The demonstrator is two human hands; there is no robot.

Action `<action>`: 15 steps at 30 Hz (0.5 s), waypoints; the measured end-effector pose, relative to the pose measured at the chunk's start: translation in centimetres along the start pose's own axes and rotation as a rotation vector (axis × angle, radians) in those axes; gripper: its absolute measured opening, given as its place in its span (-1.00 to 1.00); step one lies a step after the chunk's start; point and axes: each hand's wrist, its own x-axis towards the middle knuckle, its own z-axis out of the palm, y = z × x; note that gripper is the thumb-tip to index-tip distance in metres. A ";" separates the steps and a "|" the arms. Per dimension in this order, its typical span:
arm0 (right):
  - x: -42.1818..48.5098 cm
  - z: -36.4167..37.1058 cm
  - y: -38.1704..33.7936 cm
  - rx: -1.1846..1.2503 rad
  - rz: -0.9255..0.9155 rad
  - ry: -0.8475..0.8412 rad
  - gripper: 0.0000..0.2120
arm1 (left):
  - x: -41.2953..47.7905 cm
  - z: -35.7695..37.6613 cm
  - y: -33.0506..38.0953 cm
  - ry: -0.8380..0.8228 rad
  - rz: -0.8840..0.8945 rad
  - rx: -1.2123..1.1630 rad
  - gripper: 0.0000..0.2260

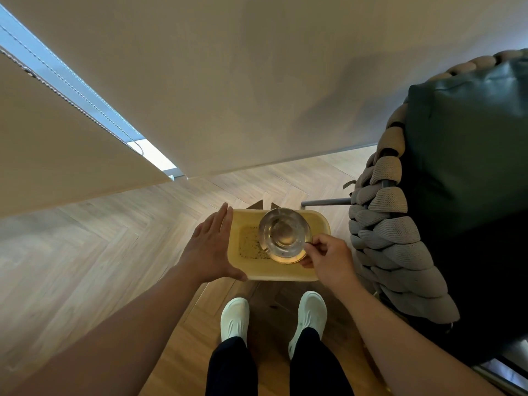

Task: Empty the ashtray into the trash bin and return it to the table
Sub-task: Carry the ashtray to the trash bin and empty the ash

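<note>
Right hand (328, 260): pinches glass ashtray (284, 235) by its rim, above yellow trash bin (278, 274).
Left hand (213, 247): spread wide, holding nothing.
Writing: none readable.

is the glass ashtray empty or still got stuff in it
Looks empty: the glass ashtray, pinched by the right hand, shows clear glass; specks lie in the yellow bin below.

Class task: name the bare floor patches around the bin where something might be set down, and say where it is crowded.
Bare wood floor lies left of the yellow trash bin, running to the wall. Right is crowded: the woven chair sits close. Shoes stand before it; the right hand holds the glass ashtray above.
</note>
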 end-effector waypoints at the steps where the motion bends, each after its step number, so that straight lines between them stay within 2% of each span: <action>1: 0.1 -0.1 -0.1 0.042 0.030 -0.013 -0.81 | 0.0 0.0 0.1 0.005 -0.006 0.002 0.33; 9: -0.1 -0.4 -0.4 0.239 0.159 -0.114 -0.90 | 0.4 -0.6 0.8 0.021 -0.006 -0.010 0.27; 15: -0.4 -0.5 -0.8 0.296 0.218 -0.169 -0.91 | 0.4 -0.7 1.6 0.064 0.080 -0.062 0.17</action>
